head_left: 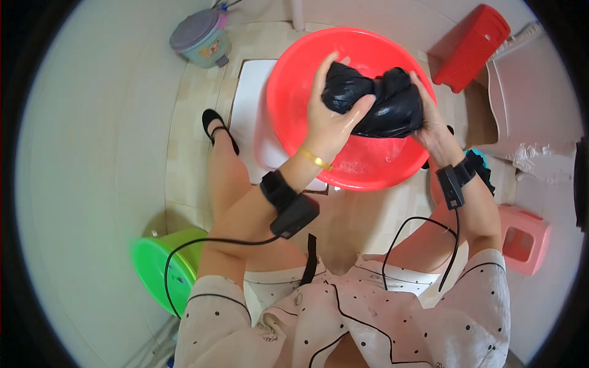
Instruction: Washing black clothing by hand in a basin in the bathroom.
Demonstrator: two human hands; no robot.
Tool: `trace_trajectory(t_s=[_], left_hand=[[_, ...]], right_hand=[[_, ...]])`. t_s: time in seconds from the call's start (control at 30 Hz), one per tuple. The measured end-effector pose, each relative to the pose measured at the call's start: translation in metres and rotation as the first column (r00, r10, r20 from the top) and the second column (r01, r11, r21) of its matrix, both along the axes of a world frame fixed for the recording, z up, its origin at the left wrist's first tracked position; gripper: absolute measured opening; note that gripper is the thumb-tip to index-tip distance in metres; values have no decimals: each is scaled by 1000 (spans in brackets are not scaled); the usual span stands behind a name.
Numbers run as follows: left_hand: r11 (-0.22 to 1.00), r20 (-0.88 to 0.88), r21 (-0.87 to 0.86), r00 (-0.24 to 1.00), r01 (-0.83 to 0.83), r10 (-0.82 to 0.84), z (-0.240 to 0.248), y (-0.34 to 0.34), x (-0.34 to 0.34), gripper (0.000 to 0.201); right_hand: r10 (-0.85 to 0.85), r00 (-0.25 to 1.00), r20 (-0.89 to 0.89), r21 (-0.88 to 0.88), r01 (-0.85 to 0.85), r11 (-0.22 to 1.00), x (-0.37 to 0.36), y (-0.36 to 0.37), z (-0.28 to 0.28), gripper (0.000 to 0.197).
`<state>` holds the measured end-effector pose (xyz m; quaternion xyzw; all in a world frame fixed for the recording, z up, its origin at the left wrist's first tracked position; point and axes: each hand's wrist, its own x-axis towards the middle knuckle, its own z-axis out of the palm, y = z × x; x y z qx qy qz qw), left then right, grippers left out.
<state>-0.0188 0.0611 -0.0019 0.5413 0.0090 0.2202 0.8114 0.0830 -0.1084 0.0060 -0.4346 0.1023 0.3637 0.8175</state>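
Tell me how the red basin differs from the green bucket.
The red basin is wide and shallow, while the green bucket looks deeper and narrower. The basin sits in front of the person, under the left hand and right hand gripping a wet black cloth; the bucket stands untouched at the person's left. The basin holds soapy water; the bucket's contents cannot be told. Both look like plastic.
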Motion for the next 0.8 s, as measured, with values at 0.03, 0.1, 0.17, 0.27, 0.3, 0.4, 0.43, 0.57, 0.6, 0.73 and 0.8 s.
trace_trajectory(t_s=[0.03, 0.1, 0.17, 0.27, 0.3, 0.4, 0.43, 0.57, 0.6, 0.73, 0.8], left_hand=[[994, 4, 106, 1000, -19, 19, 1, -3, 2, 71], [933, 48, 360, 999, -31, 15, 8, -12, 4, 70], [857, 148, 499, 987, -126, 59, 2, -11, -2, 61], [800, 209, 584, 978, -135, 13, -3, -11, -2, 46], [727, 215, 670, 977, -151, 5, 9, -19, -2, 42], [647, 334, 735, 939, -203, -85, -2, -28, -3, 39], [633, 345, 752, 928, -183, -140, -3, -29, -7, 38], [478, 301, 871, 892, -113, -338, 3, -26, -11, 42], [483, 298, 870, 886, -99, -354, 2, -28, -11, 44], [440, 261, 897, 858, -45, -443, -11, -29, -17, 42], [391, 218, 920, 854, -18, -473, -16, -30, -24, 40]], right_hand=[[-34, 999, 1, 14, 34, 999, 1, 0, -4, 35], [-20, 997, 72, 134, 10, 991, 1, -9, -8, 36], [36, 999, 26, 175, -40, 984, 0, -2, -13, 35], [119, 993, -17, 246, -111, 963, 12, -2, -28, 30], [126, 992, -25, 216, -118, 969, 14, -3, -24, 28], [126, 990, 59, 90, -131, 987, 17, -10, -19, 31], [187, 978, 88, 9, -188, 982, 16, -12, -14, 31], [289, 942, 168, -132, -269, 954, 19, -5, -20, 33], [320, 934, 160, -141, -299, 944, 19, -7, -22, 32], [437, 861, 259, -312, -354, 882, 21, 1, -35, 27], [473, 810, 348, -381, -339, 860, 15, 9, -43, 29]])
